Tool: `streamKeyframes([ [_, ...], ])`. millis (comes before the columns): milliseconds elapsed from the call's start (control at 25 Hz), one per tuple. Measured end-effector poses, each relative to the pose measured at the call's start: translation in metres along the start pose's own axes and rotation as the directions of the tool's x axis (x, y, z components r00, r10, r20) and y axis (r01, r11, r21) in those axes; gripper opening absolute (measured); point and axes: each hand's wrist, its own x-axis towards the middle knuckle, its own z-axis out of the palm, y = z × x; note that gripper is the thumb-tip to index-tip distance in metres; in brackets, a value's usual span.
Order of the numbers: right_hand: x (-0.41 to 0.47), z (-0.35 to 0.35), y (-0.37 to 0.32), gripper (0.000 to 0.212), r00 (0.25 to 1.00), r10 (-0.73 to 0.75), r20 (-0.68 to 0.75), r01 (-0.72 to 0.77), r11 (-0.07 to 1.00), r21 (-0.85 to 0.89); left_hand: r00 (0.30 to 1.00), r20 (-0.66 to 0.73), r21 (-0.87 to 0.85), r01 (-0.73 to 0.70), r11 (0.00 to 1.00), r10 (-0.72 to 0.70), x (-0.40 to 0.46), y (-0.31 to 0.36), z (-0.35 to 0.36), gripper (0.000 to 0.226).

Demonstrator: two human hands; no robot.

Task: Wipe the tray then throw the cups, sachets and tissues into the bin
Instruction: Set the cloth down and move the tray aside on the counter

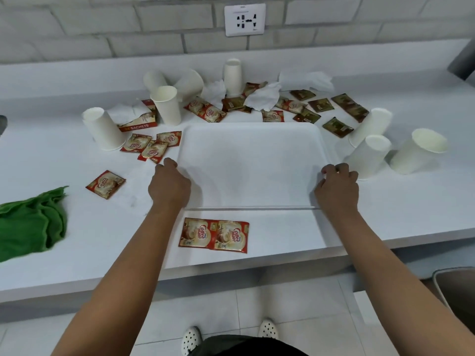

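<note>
A white tray point(253, 152) lies flat in the middle of the white counter. My left hand point(168, 185) grips its left edge and my right hand point(336, 185) grips its right edge, fingers curled over the rim. Several white paper cups stand or lie around it: one upside down at the left point(102, 129), one upright behind point(165, 105), others at the right point(416, 151). Red creamer sachets point(214, 235) lie in front of the tray, and brown sachets point(336, 127) behind it. Crumpled tissues point(262, 97) lie at the back. A green cloth point(30, 222) is bunched at the far left.
A sachet box point(136, 124) sits behind the left cup. A wall socket point(245, 19) is on the brick wall. A bin rim point(455, 286) shows at the lower right beneath the counter edge. A dark object point(462, 60) is at the far right.
</note>
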Motion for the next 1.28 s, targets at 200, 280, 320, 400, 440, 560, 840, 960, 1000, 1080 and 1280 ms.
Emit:
streamKeyframes([
  [200,0.011,0.004,0.006,0.039,0.995,0.045,0.089,-0.053,0.995,0.090,0.999,-0.014,0.130,0.031,0.991,-0.029,0.004,0.008,0.011,0.042],
  [280,0.014,0.005,0.007,0.041,0.992,0.059,0.108,-0.070,0.992,0.107,0.999,-0.028,0.192,0.024,0.981,-0.019,0.003,0.009,0.016,0.035],
  [320,0.015,0.004,0.008,0.039,0.992,0.074,0.106,-0.086,0.990,0.113,0.999,-0.035,0.206,0.029,0.978,-0.022,0.003,0.009,0.018,0.033],
  [400,0.016,0.003,0.007,0.033,0.988,0.110,0.111,-0.124,0.984,0.128,0.998,-0.044,0.222,0.054,0.974,-0.046,0.004,0.008,0.021,0.030],
  [440,0.016,0.003,0.008,0.031,0.985,0.125,0.117,-0.139,0.982,0.129,0.997,-0.047,0.228,0.071,0.971,-0.062,0.004,0.009,0.022,0.029],
  [560,0.017,0.003,0.007,0.030,0.978,0.161,0.134,-0.177,0.978,0.115,0.994,-0.067,0.243,0.104,0.965,-0.090,0.007,0.013,0.021,0.028],
  [840,0.015,-0.012,0.001,0.031,0.977,0.183,0.110,-0.194,0.975,0.105,0.990,-0.134,0.152,0.060,0.987,-0.039,0.009,0.001,0.011,0.029],
  [960,0.017,-0.033,-0.007,0.031,0.986,0.164,0.025,-0.166,0.961,0.220,0.985,-0.169,0.052,0.027,0.998,-0.018,0.013,0.002,-0.011,0.031],
  [1000,0.020,-0.041,-0.011,0.031,0.986,0.164,-0.011,-0.155,0.954,0.258,0.983,-0.185,0.012,0.003,1.000,-0.001,0.017,0.005,-0.020,0.031],
  [1080,0.027,-0.059,-0.019,0.032,0.985,0.153,-0.074,-0.123,0.942,0.312,0.975,-0.222,-0.081,-0.044,0.996,0.026,0.023,0.012,-0.037,0.029],
  [1280,0.047,-0.100,-0.027,0.035,0.971,0.147,-0.188,-0.089,0.953,0.289,0.958,-0.258,-0.145,-0.169,0.975,0.128,0.045,0.037,-0.064,0.028],
])
